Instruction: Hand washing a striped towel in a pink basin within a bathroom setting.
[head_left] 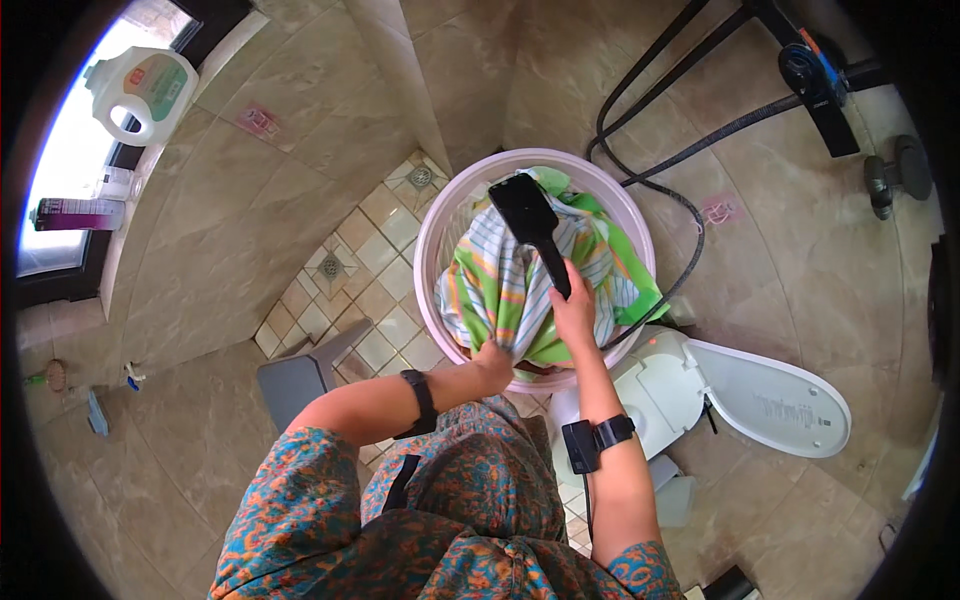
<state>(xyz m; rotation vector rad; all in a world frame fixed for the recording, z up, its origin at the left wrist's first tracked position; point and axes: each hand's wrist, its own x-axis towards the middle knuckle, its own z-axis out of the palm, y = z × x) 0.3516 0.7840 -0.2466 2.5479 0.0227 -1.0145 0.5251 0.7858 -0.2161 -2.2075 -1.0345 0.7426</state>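
A pink round tub [432, 290] stands on the tiled floor, heaped with a striped cloth [480, 270] in white, green, orange and blue. My right hand [573, 305] is wrapped round the handle of a black hand shower [524, 208], whose broad rectangular head lies over the cloth. At the tub's near rim my left hand [493, 365] is closed on a bunched part of the cloth; its fingertips are partly hidden in the folds. Whether water is running I cannot make out.
A dark shower hose [690, 205] loops along the right wall from a black fixture [815, 90]. Right of the tub is a white toilet [660, 385] with its lid [770, 395] raised. A grey plastic stool [295, 385] stands left. Bottles, one a white jug [150, 95], line the windowsill.
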